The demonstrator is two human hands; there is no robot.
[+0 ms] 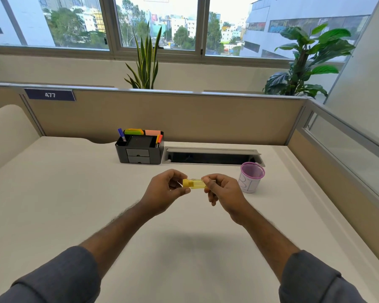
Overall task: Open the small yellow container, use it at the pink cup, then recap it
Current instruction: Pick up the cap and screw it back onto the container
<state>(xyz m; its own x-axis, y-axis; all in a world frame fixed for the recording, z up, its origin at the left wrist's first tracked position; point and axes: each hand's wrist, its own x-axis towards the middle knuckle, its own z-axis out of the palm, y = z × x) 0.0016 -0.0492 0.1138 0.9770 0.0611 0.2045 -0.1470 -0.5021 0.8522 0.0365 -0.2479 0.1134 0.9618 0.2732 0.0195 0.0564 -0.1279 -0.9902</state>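
Observation:
A small translucent yellow container (196,184) lies sideways in the air above the white desk, held between both hands. Its opaque yellow cap (186,183) points left and sits on the body. My left hand (167,191) pinches the cap end with thumb and fingers. My right hand (222,192) grips the other end of the body. The pink mesh cup (251,177), with a white paper wrap on its lower part, stands upright on the desk just right of my right hand, apart from it.
A black desk organiser (139,147) with pens and sticky notes stands at the back centre. A cable tray with its lid open (212,157) runs along the back edge. Beige partition panels (184,114) wall the desk behind and on the right.

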